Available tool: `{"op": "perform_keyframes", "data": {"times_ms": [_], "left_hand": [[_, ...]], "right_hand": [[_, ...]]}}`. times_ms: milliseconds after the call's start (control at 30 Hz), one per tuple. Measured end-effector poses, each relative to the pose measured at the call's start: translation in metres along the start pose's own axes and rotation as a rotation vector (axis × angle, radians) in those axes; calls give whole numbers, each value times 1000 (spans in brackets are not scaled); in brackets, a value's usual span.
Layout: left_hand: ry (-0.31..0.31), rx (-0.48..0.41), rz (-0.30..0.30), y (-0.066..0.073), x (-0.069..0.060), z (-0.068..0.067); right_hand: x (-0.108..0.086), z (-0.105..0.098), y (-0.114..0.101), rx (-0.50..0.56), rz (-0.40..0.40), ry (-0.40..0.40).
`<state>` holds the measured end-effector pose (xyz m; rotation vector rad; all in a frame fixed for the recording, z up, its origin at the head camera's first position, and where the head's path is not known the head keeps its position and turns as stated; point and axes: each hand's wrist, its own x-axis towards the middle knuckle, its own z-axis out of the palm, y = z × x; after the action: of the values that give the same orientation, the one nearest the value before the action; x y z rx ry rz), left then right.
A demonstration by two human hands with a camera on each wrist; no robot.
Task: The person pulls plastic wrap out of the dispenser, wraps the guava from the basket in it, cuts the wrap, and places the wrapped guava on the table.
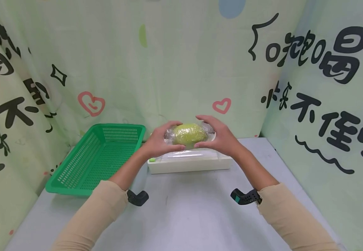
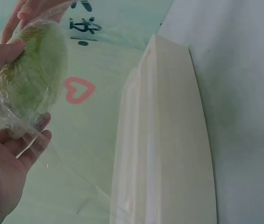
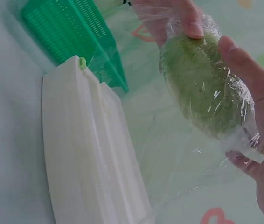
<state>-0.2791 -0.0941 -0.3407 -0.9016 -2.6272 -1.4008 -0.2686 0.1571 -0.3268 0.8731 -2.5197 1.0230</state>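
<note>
A yellow-green oval fruit [image 1: 189,134], perhaps a mango, is wrapped in clear cling film and held up in the air. My left hand [image 1: 160,142] grips its left end, thumb on the near side and fingers beyond. At the other end my right hand [image 1: 221,138] grips it the same way. Just below and behind lies a long white cling film dispenser [image 1: 189,168] with a small green piece at its left end. In the right wrist view, loose clear film [image 3: 192,163] trails from the fruit toward the dispenser; where it ends I cannot tell.
To the left on the white table [image 1: 181,216] stands a green perforated plastic basket [image 1: 65,191], close to my left forearm. A pale green printed curtain [image 1: 181,69] closes off the back and both sides.
</note>
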Motion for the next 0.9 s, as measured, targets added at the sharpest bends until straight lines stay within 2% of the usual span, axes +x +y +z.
{"op": "perform_keyframes", "data": {"times_ms": [100, 200, 433, 633, 767, 900], "left_hand": [[-26, -26, -50, -3, 1, 2], [-43, -53, -96, -7, 4, 6], [-79, -15, -185, -21, 7, 14], [-142, 45, -251, -28, 3, 20], [-152, 119, -232, -30, 1, 20], [-169, 137, -183, -32, -4, 22]], "right_hand": [[-5, 6, 1, -75, -33, -19], [-11, 13, 4, -148, -29, -44], [-22, 32, 14, -292, -41, -83], [-26, 43, 18, -224, 46, -124], [-29, 45, 20, -163, 62, -148], [-33, 50, 24, -127, 75, -170]]}}
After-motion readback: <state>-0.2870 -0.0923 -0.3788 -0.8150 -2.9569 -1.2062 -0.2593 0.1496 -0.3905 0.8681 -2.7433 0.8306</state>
